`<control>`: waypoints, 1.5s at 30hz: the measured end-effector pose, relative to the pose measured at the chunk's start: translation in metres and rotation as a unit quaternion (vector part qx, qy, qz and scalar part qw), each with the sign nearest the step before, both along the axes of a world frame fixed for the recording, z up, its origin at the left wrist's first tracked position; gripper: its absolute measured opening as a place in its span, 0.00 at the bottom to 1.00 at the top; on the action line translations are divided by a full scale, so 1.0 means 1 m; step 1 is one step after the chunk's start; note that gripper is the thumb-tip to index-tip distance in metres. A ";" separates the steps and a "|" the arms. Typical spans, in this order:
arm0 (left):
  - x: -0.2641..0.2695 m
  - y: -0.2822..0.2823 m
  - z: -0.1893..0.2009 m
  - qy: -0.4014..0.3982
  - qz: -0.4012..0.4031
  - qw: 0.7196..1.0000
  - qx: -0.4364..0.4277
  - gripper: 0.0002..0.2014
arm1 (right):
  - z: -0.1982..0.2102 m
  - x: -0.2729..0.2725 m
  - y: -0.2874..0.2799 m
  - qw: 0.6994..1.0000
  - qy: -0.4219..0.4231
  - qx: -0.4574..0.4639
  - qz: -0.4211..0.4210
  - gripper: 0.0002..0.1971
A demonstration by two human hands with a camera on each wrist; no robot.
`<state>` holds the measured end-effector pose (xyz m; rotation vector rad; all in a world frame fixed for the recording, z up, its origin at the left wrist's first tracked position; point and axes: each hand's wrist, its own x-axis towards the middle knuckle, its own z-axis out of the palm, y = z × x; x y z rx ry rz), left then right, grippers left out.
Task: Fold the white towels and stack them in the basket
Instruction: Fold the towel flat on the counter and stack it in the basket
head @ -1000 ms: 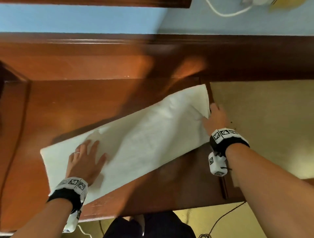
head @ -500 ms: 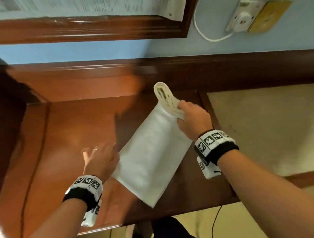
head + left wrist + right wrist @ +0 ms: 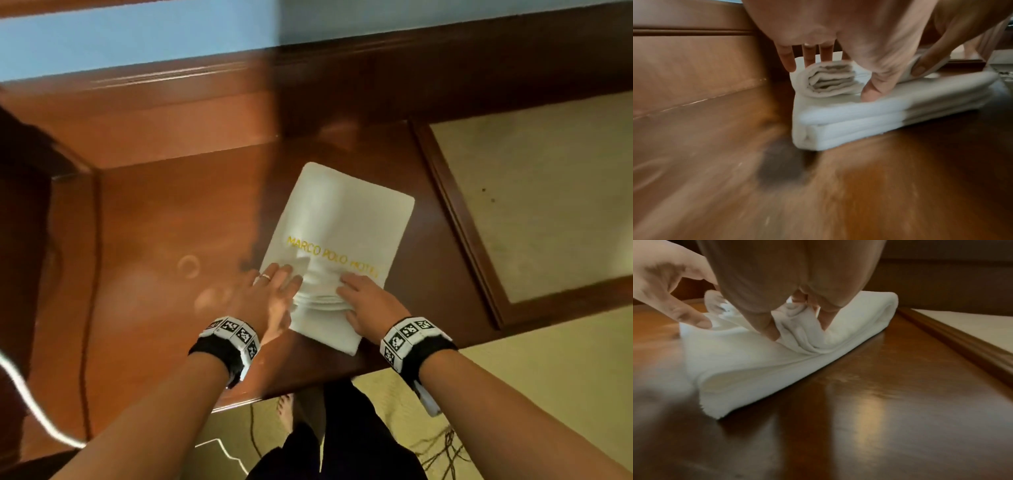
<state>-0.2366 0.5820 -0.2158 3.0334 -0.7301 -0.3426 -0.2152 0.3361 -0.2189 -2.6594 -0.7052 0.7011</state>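
At the far left of the head view, one thin dark cable [image 3: 89, 291] and one white cable [image 3: 24, 390] ran over the brown wooden desk [image 3: 164, 308]. Two pale ring marks showed on the desk surface to the left of the hands.

There was one white towel [image 3: 346, 219], and it lay folded on the desk, near the front edge and a little right of the middle. It carried yellow stitched letters, "MARCO POLO HOTEL" [image 3: 334, 255]. No basket was visible in any view.

The left hand [image 3: 270, 294] was on the near left corner of the towel. Its grip was loose: the fingers [image 3: 789, 60] were nearly straight over a raised fold of the cloth, and the thumb [image 3: 871, 92] pressed down on the flat layers beside it. There was one ring [image 3: 264, 276] on a finger of this hand. In the left wrist view the towel [image 3: 879, 120] showed several stacked layers, with the raised fold on top.

The right hand [image 3: 370, 301] was just beside the left one, on the near edge of the towel. Its grip was closed on the cloth: in the right wrist view the thumb and fingers [image 3: 764, 327] pinched a bunched fold of the towel [image 3: 756, 363].

Each wrist wore one black band with black-and-white markers [image 3: 409, 334]. To the right of the desk, a pale beige floor [image 3: 534, 205] was visible, and dark trousers [image 3: 342, 445] below the desk edge.
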 end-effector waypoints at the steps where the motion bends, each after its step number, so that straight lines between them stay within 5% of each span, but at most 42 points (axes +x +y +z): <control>1: 0.009 -0.006 -0.002 0.008 -0.009 1.000 0.012 0.38 | -0.001 0.007 -0.011 1.000 -0.005 0.008 -0.004 0.24; 5: 0.042 -0.035 -0.008 0.027 -0.024 0.999 0.015 0.33 | -0.012 0.037 -0.053 0.997 -0.034 0.047 -0.047 0.22; 7: 0.056 -0.047 -0.015 -0.007 -0.022 0.999 -0.034 0.19 | -0.016 0.051 -0.067 0.994 -0.053 0.061 -0.071 0.21; 9: 0.071 -0.050 -0.018 -0.048 -0.010 0.993 -0.108 0.16 | -0.012 0.062 -0.075 0.988 -0.068 0.063 -0.127 0.19; 13: 0.060 -0.038 -0.005 -0.142 0.001 0.967 -0.213 0.11 | 0.006 0.056 -0.080 0.946 -0.220 0.099 -0.217 0.09; 16: 0.026 -0.030 -0.008 -0.152 -0.028 0.970 -0.186 0.12 | 0.005 0.027 -0.081 0.949 -0.246 0.100 -0.170 0.11; 19: 0.006 -0.024 -0.025 -0.069 -0.022 0.991 -0.112 0.19 | -0.016 0.000 -0.088 0.981 -0.173 0.001 -0.093 0.18; 22: 0.003 -0.025 -0.022 -0.067 -0.021 0.991 -0.114 0.10 | -0.017 -0.002 -0.087 0.979 -0.155 0.030 -0.133 0.14; 25: 0.000 -0.036 -0.011 -0.127 -0.033 0.977 -0.166 0.01 | -0.003 -0.005 -0.085 0.955 -0.227 0.068 -0.181 0.10; 28: -0.011 -0.047 -0.012 -0.144 -0.032 0.977 -0.154 0.03 | -0.006 -0.017 -0.093 0.957 -0.220 0.021 -0.186 0.11; 31: -0.023 -0.050 -0.025 -0.078 -0.032 0.991 -0.103 0.13 | -0.016 -0.025 -0.099 0.975 -0.158 -0.055 -0.147 0.12; 35: -0.020 -0.054 -0.024 -0.036 -0.037 0.994 -0.099 0.24 | 0.000 -0.017 -0.096 0.959 -0.211 0.006 -0.188 0.10; 38: -0.020 -0.061 -0.026 -0.047 -0.037 0.994 -0.088 0.24 | -0.002 -0.023 -0.106 0.951 -0.234 -0.010 -0.201 0.11; 42: -0.028 -0.072 -0.037 -0.076 -0.072 0.988 -0.116 0.16 | -0.011 -0.028 -0.114 0.970 -0.131 -0.150 -0.140 0.14; 45: -0.024 -0.070 -0.036 -0.037 -0.095 0.986 -0.135 0.21 | 0.001 -0.012 -0.113 0.975 -0.108 -0.143 -0.133 0.14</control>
